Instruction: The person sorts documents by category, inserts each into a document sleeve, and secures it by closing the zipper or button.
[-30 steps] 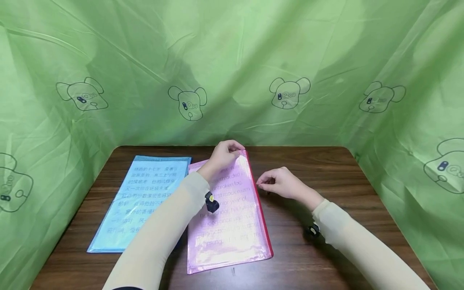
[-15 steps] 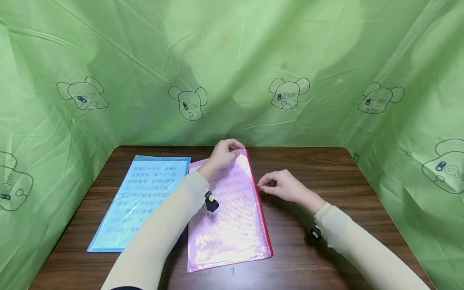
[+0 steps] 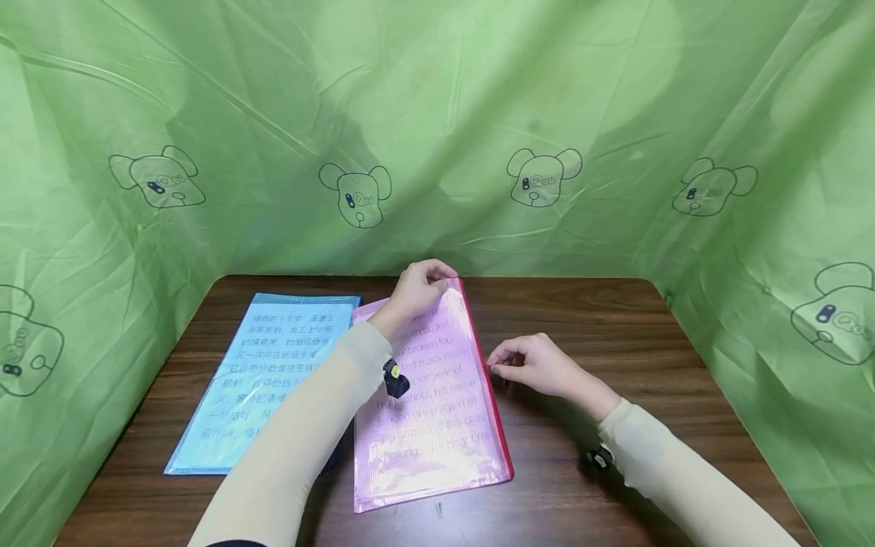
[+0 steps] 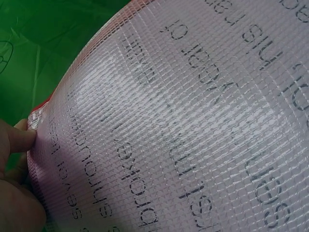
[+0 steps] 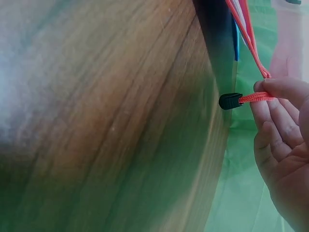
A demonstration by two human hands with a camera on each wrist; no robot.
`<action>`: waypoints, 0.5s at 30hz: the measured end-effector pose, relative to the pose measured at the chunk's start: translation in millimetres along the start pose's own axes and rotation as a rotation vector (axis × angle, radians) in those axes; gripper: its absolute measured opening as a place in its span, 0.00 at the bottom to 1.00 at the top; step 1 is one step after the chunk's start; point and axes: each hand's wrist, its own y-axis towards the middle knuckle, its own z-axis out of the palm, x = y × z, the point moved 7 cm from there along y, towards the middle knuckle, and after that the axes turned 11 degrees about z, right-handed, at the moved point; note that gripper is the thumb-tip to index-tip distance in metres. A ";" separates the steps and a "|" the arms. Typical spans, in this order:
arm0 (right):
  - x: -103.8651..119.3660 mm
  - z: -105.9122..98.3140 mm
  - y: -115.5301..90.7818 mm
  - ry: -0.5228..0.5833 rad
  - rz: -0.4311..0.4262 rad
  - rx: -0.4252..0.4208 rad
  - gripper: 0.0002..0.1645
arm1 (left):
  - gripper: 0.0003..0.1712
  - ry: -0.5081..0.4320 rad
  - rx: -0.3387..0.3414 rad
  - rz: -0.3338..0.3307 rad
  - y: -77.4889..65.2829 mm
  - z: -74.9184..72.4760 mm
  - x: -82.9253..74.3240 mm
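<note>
A pink mesh zipper pouch with a printed English sheet showing through it is raised along its red zipper edge, on the right. My left hand pinches its far right corner; in the left wrist view the thumb presses the mesh pouch at that corner. Beside the zipper edge, my right hand pinches the zipper pull, a red cord with a black tip, between thumb and index finger. The other right-hand fingers are loosely curled. The zipper slider is hidden.
A blue mesh pouch holding a sheet with Chinese text lies to the left, partly covered by the left sleeve. The dark wooden table ends at a green cloth on the back and both sides.
My right hand has moved a little toward me along the red zipper edge. My left hand stays at the far corner, with the pouch shifted only slightly.
</note>
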 end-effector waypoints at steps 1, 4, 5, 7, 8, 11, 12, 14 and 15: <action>0.3 0.5 -1.1 0.005 0.002 0.004 0.05 | 0.13 -0.002 -0.001 -0.001 -0.1 -1.0 0.5; 1.5 1.6 -4.2 0.010 0.009 0.014 0.05 | 0.12 -0.011 -0.002 -0.006 0.0 -3.0 2.2; 1.6 1.9 -5.1 0.010 0.011 0.016 0.05 | 0.12 -0.018 -0.004 -0.007 -0.1 -3.6 2.7; 2.8 1.8 -7.2 0.009 0.008 0.018 0.05 | 0.12 -0.029 -0.007 -0.006 0.1 -4.5 3.9; 3.7 1.6 -8.3 0.006 0.006 0.018 0.05 | 0.11 -0.033 -0.010 -0.005 0.3 -4.8 4.4; 5.9 1.6 -12.1 0.000 0.004 0.025 0.05 | 0.11 -0.043 -0.024 -0.003 0.6 -7.3 5.4; 6.9 1.8 -13.8 0.002 0.003 0.031 0.05 | 0.11 -0.047 -0.028 -0.004 0.6 -8.2 5.7; 8.2 2.6 -17.4 0.015 0.008 0.047 0.06 | 0.11 -0.057 -0.038 -0.009 0.6 -10.1 6.7; 8.9 3.2 -19.4 0.022 0.009 0.057 0.06 | 0.11 -0.066 -0.044 -0.013 0.4 -11.2 7.0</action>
